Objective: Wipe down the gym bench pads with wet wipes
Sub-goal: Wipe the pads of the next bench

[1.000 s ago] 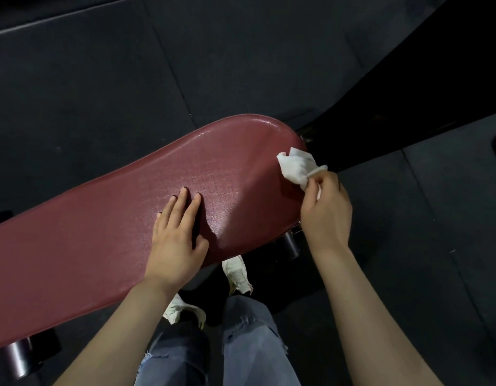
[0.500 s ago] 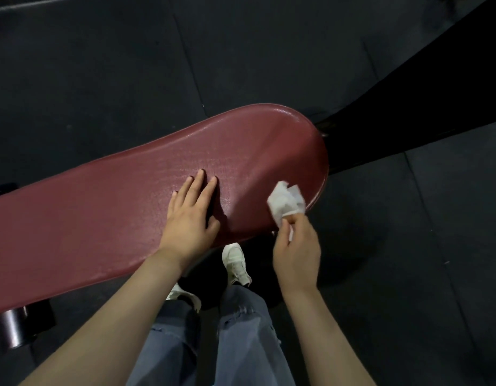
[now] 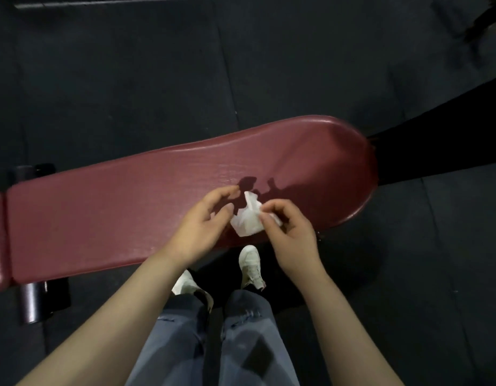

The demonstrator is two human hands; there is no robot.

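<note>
Nearest to me are my grey trouser legs (image 3: 213,338) and white shoes (image 3: 251,264), tucked just under the bench's near edge. Above them my right hand (image 3: 291,232) pinches the crumpled wet wipe (image 3: 246,221) between thumb and fingertips, fingers curled round its right side. My left hand (image 3: 202,227) sits just left of it, fingers loosely bent, thumb tip at the wipe's edge — whether it has actually caught the wipe I cannot tell. Both hands hover over the near edge of the red bench pad (image 3: 129,213); I cannot tell whether the wipe touches it. The pad's long axis runs left to right beyond my hands, its rounded end off to my right and the longer stretch running away to my left. Re-folding seems to be the step in hand — after that, I judge the left stretch needs the wipe, though the right hand holds it. Beyond lies dark rubber flooring (image 3: 157,79).
</note>
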